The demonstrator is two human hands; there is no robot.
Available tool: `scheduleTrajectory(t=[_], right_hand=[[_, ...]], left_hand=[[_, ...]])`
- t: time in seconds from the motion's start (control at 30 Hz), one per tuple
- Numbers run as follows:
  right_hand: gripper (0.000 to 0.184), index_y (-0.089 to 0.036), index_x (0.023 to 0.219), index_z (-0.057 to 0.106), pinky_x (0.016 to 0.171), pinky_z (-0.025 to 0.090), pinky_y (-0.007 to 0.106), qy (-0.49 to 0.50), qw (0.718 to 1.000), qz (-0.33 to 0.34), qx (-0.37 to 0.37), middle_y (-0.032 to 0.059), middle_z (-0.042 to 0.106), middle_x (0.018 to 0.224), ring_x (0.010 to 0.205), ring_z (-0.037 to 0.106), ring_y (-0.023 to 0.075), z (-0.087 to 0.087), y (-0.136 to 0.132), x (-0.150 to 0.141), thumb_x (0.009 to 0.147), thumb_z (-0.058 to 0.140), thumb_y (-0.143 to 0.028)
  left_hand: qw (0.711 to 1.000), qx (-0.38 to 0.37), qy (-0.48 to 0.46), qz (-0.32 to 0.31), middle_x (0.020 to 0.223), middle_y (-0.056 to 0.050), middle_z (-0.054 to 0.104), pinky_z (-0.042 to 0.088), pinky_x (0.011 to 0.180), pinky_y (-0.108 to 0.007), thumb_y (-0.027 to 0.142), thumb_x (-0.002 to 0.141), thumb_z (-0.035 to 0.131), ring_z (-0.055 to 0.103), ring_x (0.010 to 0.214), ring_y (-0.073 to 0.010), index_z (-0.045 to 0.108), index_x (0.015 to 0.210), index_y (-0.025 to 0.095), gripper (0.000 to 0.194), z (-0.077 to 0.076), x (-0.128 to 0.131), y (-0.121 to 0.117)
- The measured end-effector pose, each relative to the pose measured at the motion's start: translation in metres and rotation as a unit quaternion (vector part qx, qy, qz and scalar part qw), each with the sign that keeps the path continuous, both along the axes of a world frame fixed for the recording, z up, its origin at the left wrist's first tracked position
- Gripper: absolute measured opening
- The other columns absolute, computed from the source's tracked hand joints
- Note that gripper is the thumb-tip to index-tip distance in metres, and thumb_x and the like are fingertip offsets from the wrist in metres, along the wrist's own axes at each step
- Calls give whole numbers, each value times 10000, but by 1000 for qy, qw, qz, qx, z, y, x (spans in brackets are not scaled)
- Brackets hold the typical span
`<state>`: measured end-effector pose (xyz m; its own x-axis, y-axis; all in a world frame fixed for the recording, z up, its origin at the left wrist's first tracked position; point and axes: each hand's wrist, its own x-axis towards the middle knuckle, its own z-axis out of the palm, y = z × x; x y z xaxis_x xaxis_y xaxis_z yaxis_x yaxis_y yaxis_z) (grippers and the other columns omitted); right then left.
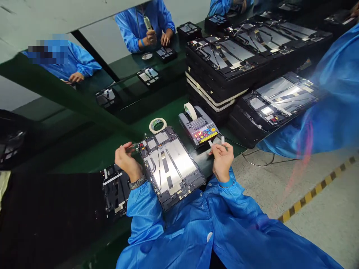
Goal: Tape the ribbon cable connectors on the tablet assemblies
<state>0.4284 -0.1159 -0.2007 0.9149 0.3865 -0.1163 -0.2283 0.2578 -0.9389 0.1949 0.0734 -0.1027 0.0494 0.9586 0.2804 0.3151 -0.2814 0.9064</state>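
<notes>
Opened tablet (192, 158) lies on green bench (126, 127) in front of person in blue smock, silvery insides facing up. Left hand (127, 160) just beside tablet's far left corner, fingers curled; cannot tell whether they grip anything. Right hand (223, 158) off tablet's right side, thumb and fingertips pinched together on short white strips (223, 139), near front of tape dispenser (199, 127). Tape roll (152, 126) just beyond tablet. Stacked tablets (232, 56) behind dispenser.
</notes>
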Motion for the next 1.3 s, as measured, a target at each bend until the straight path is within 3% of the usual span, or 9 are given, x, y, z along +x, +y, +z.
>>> scheduleTrajectory(t=[0.07,0.2,0.3,0.4,0.5,0.7,0.93,1.1,1.3], right_hand=[[539,-250,1170,425,643,540,283,-42,999,19,-18,-42,683,852,622,620,115,13,-16,7,822,816,-382],[496,-272,1293,449,652,546,304,-203,975,83,-18,-26,648,885,690,629,140,69,-26,24,913,754,-366],[544,-273,1382,445,724,578,346,-312,937,159,-10,17,654,972,816,658,179,111,1,38,941,737,-401],[625,-274,1449,428,753,599,375,-406,882,238,-11,46,654,1071,878,653,203,130,46,52,936,740,-451],[709,-276,1505,403,819,612,410,-489,811,319,-34,67,640,1189,938,654,225,131,93,60,909,766,-404],[927,-227,1618,289,1059,539,537,-565,699,426,-103,154,524,1432,1269,605,339,120,152,47,844,801,-221],[1083,-253,1674,189,1145,476,563,-562,646,506,-104,164,497,1473,1353,567,363,123,159,50,812,842,-194],[1069,-245,1676,154,1062,538,516,-546,637,534,-108,134,537,1389,1174,638,288,118,164,58,841,822,-215],[1050,-219,1657,171,976,563,464,-531,628,556,-119,127,533,1342,1060,634,249,113,170,62,838,829,-233]], left_hand=[[998,57,31,12,1178,-71,692,491,1093,-427,375,1064,469,630,1161,-232,680,1140,140,325,11,5,0],[954,118,194,-195,1364,-97,654,338,1242,-512,501,813,832,537,1357,-351,683,1227,203,531,37,55,-5],[906,105,302,-276,1445,-184,604,248,1266,-596,594,789,820,462,1442,-442,620,1326,133,735,42,92,3],[845,38,441,-301,1531,-218,551,271,1252,-590,637,893,664,449,1479,-442,532,1452,121,772,45,101,18],[800,-26,507,-319,1536,-165,577,381,1197,-491,690,910,582,518,1439,-387,500,1501,195,775,57,92,31],[780,-75,487,-384,1470,-123,640,496,1043,-364,782,831,601,642,1283,-324,536,1475,223,856,70,82,48],[766,-137,486,-398,1369,-104,706,531,916,-337,822,774,638,684,1193,-324,573,1462,236,906,66,80,61],[741,-221,465,-430,1109,-75,779,519,755,-308,761,803,657,725,960,-268,594,1395,237,794,76,82,63],[732,-220,463,-448,1077,-61,780,492,832,-309,703,790,670,705,1025,-264,538,1472,227,842,75,83,72]])
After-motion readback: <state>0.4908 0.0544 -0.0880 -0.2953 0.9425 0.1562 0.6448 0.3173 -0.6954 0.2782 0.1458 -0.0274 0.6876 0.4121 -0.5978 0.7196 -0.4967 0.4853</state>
